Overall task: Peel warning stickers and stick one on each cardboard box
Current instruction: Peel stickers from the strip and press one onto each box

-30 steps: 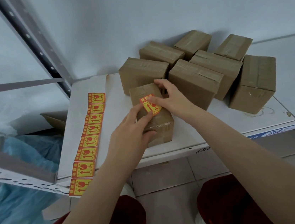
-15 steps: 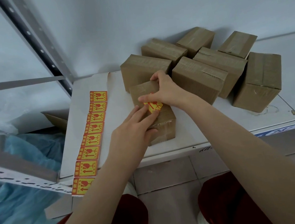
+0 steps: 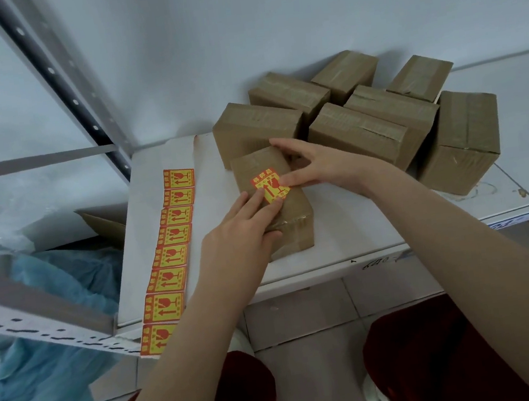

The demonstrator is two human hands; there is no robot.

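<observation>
Sticker [image 3: 269, 184] sitting flat-ish on top of the small box [image 3: 273, 199] at the front of the worktop [image 3: 361, 241], a bit crooked. Left hand [image 3: 244, 236] with fingers spread flat, pressing the sticker's near edge while steadying the box; no pinch there. Right hand [image 3: 319, 167] open too, thumb on the sticker's right edge, other fingers reaching over the box's far end. Looks like the smoothing-down stage.

Thin paper label, floppy, probably wrinkles if rubbed from both ends at once, so better pushed out from the middle. Box seems light and stiff, taped shiny on top, likely to skate on the smooth white surface unless held by its sides.

Strip of remaining stickers [image 3: 170, 245] lying along the left edge, its tail hanging off the front. Pile of unlabelled boxes [image 3: 363, 121] crowded just behind, against the pale wall. Metal shelving upright [image 3: 78, 103] left, tiled floor below.
</observation>
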